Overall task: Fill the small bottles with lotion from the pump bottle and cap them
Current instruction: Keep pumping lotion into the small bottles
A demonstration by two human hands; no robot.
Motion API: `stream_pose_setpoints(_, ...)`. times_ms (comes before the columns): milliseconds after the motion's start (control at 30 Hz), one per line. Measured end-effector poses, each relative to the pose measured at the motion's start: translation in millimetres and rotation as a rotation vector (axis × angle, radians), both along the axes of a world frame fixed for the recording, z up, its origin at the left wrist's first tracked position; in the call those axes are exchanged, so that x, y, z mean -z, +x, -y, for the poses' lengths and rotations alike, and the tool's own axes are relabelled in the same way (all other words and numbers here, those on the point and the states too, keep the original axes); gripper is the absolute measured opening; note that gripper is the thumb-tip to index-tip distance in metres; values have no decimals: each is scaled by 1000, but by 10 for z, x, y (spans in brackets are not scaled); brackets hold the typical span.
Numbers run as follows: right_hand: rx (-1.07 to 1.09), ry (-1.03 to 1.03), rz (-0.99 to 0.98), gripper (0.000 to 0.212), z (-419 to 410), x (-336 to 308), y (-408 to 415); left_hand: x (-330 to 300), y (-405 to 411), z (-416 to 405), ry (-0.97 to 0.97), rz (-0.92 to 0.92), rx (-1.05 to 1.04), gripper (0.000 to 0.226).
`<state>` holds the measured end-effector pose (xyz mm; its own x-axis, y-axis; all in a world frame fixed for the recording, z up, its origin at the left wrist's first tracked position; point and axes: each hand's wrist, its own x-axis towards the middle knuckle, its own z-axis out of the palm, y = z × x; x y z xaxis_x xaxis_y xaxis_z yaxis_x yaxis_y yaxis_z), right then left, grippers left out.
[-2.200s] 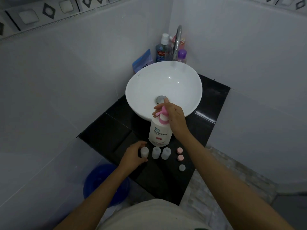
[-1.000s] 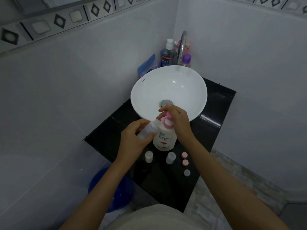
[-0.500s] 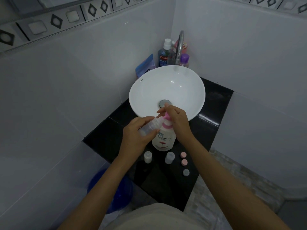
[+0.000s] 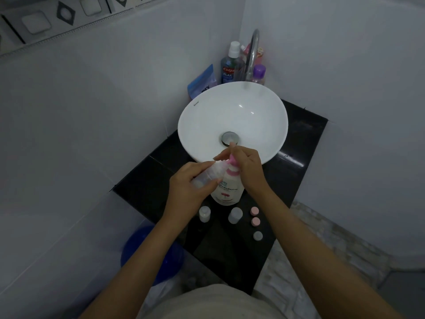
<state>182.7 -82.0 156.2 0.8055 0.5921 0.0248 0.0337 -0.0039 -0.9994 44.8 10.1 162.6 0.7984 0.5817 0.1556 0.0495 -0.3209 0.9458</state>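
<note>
Under pink pump (image 4: 232, 161), left hand (image 4: 187, 189) tilts translucent bottle (image 4: 208, 174).

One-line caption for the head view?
Left hand tilts a small bottle to the pump bottle; right hand on pump.

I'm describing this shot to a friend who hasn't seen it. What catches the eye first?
The white basin on the black counter dominates the middle. Just in front of it, the left hand tilts a small clear bottle toward the pink pump of the lotion bottle, with the right hand on the pump.
</note>
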Motion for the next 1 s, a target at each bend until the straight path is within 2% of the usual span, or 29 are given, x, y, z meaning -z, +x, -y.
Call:
stream_pose_setpoints(167, -41, -92, -64, 40, 48, 50, -12, 29, -5, 17, -6, -41, 4, 36)
stream_pose_setpoints(300, -70, -118, 22, 36, 50, -129, 36, -18, 4, 10, 6, -12, 5, 38)
stream_pose_setpoints(500, 61, -124, -23, 49, -102, -224, -29, -40, 5, 2, -10, 15, 1, 39)
stream_pose_setpoints(800, 57, -242, 5, 51, -102, -18, -17, 42, -10, 18, -29, -33, 9, 38)
stream_pose_setpoints(1000, -21, -165, 63, 45, -73, -177, 56, -30, -8, -3, -42, 19, 31, 40)
